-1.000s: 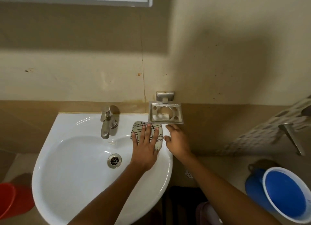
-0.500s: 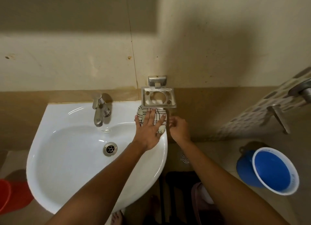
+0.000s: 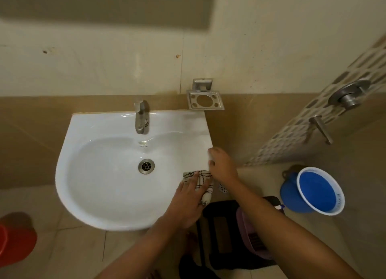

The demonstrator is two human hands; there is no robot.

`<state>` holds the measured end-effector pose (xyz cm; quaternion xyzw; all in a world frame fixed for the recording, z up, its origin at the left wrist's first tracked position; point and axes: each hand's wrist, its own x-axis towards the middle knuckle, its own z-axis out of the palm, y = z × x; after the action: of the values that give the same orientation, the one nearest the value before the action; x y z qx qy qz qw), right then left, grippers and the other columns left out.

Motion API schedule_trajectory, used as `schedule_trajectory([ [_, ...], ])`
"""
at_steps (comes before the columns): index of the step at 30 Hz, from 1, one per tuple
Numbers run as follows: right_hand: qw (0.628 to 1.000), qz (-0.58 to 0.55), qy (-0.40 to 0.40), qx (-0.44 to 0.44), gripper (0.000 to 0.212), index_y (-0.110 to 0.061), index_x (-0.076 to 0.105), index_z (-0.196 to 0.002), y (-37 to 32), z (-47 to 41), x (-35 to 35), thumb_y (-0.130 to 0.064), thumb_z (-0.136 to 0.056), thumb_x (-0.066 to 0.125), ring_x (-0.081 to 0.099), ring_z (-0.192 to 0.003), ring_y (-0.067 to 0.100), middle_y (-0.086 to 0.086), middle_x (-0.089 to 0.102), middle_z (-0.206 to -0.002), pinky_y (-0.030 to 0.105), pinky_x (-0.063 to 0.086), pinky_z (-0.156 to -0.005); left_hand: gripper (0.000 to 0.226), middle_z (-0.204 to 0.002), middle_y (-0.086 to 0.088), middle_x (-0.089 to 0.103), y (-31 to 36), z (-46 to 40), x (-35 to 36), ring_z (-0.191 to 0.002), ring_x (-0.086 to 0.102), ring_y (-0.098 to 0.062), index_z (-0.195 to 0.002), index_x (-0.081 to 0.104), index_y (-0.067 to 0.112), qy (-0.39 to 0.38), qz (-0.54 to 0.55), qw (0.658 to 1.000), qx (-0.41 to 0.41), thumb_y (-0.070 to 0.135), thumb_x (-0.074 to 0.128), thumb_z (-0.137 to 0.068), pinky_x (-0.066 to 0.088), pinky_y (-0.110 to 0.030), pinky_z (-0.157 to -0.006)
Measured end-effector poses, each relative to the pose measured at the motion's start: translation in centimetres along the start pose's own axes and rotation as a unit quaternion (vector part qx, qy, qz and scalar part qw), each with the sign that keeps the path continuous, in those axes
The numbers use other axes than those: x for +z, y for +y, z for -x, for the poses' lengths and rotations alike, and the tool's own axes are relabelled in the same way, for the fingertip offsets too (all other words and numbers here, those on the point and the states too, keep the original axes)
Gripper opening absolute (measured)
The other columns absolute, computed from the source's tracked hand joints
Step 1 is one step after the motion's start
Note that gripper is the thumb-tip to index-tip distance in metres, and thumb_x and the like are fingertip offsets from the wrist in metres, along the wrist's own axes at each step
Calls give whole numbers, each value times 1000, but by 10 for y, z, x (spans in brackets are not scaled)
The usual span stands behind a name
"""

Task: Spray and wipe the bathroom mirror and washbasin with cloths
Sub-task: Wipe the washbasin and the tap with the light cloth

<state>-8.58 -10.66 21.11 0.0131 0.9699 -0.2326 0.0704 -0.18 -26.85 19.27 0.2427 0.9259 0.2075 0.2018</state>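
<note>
Nearest us, the left hand (image 3: 189,197) lies flat on the checked cloth (image 3: 202,183), fingers straight and spread, pressing it onto the right rim of the white washbasin (image 3: 100,174). Just beyond it, touching that same rim edge, the right hand (image 3: 222,167) grips the basin's side with fingers curled over; what the fingertips do underneath I cannot tell. Down on the floor, a dark stool (image 3: 221,226) below the arms, a blue bucket (image 3: 319,190) off right, a red one (image 3: 15,237) far left. Further in, the drain (image 3: 146,166) sits mid-bowl, the steel tap (image 3: 141,120) behind it. On the wall, a metal holder (image 3: 205,100) above the basin's right corner.
</note>
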Motion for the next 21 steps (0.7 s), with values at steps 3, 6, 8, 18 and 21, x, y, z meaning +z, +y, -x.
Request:
schedule_trajectory([
  [3, 998, 55, -15, -32, 52, -7, 34, -148, -10, 29, 14, -15, -99, 47, 24, -146, 20, 6, 27, -158, 32, 27, -115, 71, -164, -9, 14, -16, 45, -1, -151, 16, -25, -155, -6, 34, 17, -26, 999, -17, 49, 14, -88, 13, -41, -123],
  [6, 994, 87, -3, -67, 52, -5, 31, -149, -18, 51, 24, -17, -100, 44, 15, -149, 20, 8, 23, -160, 25, 14, -116, 75, -159, -3, 30, -35, 76, -1, -144, 31, -24, -156, 9, 26, 30, -51, 997, -55, 55, 15, -87, 23, -40, -120],
  [8, 991, 104, -4, -82, 50, -3, 32, -149, -22, 63, 29, -17, -101, 41, 15, -149, 22, 9, 24, -160, 27, 13, -117, 72, -152, 0, 42, -50, 93, -6, -136, 42, -23, -152, 24, 27, 46, -68, 994, -77, 62, 18, -90, 31, -40, -114],
  [18, 987, 128, -7, -99, 42, -2, 45, -140, -17, 80, 37, -21, -104, 35, 26, -146, 27, 13, 39, -152, 40, 29, -116, 73, -121, 1, 69, -126, 142, -23, -115, 61, -24, -125, 61, 28, 97, -166, 966, -175, 68, 12, -89, 40, -46, -98],
  [21, 985, 126, -21, -112, 42, -2, 44, -140, -14, 78, 35, -20, -104, 34, 22, -147, 27, 14, 36, -153, 41, 25, -117, 77, -125, 0, 66, -109, 137, -20, -120, 56, -25, -129, 58, 29, 85, -166, 957, -223, 65, 5, -86, 34, -49, -104],
])
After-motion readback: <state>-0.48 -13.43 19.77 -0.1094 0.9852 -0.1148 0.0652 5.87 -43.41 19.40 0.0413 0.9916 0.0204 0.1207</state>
